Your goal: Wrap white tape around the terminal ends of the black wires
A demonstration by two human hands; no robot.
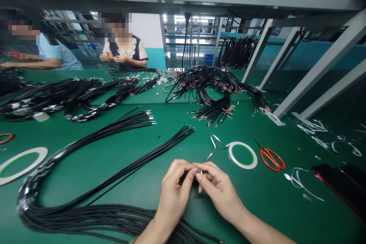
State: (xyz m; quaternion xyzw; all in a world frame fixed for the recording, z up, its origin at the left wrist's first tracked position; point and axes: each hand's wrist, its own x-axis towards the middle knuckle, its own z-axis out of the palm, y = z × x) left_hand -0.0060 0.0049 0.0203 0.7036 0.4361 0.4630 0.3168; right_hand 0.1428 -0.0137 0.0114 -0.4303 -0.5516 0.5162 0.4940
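My left hand (178, 185) and my right hand (219, 187) meet over the green table, fingertips pinched together. A small shiny piece shows between them, mostly hidden by the fingers. From a white-sided tape roll (232, 162), a narrow copper-coloured strip of tape (214, 153) runs to the fingers of my right hand. What my left fingers pinch is too covered to name. Under my left wrist passes a bundle of black cables (114, 213), which curves round at the left, where shiny wrapping binds it. Other cable ends (171, 139) lie beyond my hands.
Orange-handled scissors (273, 159) lie right of the roll, and a dark phone-like object (340, 187) beyond them. Another tape roll (42, 156) is at left. Cable piles (211, 76) line the back. Metal legs (317, 68) stand at right. Two people sit opposite.
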